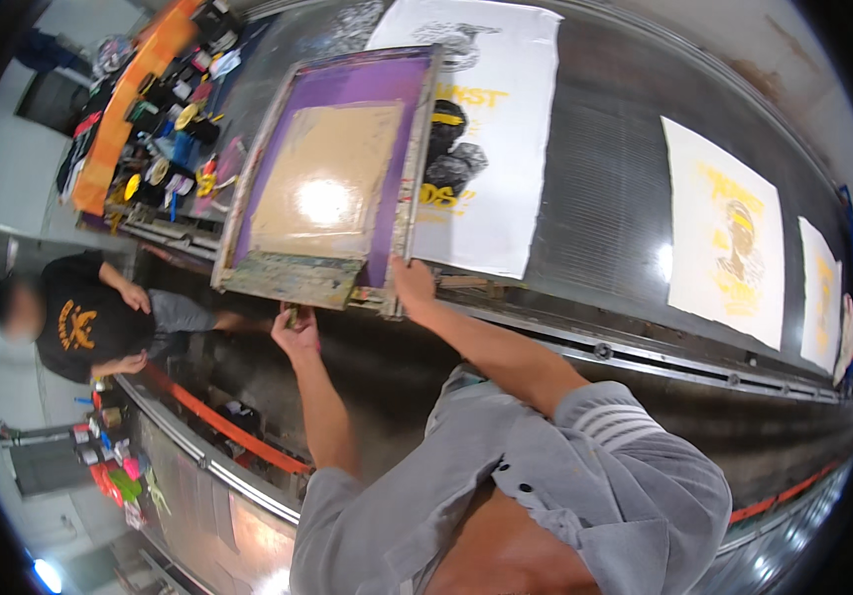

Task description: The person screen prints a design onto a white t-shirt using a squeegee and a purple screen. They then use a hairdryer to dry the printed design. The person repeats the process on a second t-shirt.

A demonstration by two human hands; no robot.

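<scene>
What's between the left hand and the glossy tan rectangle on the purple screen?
In the head view, a flat, paint-smeared greyish-green board lies between the left hand and that glossy tan rectangle.

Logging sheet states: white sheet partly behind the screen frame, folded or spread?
Spread: the white sheet lies flat, no folds showing; the screen frame hides part.

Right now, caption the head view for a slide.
Right hand at the edge of a printing screen, left hand at a stained board, a yellow and black print alongside.

The grey short-sleeved shirt (387,526) has dark buttons (526,488) and white stripes (620,425) banding its right sleeve (679,486).
</scene>
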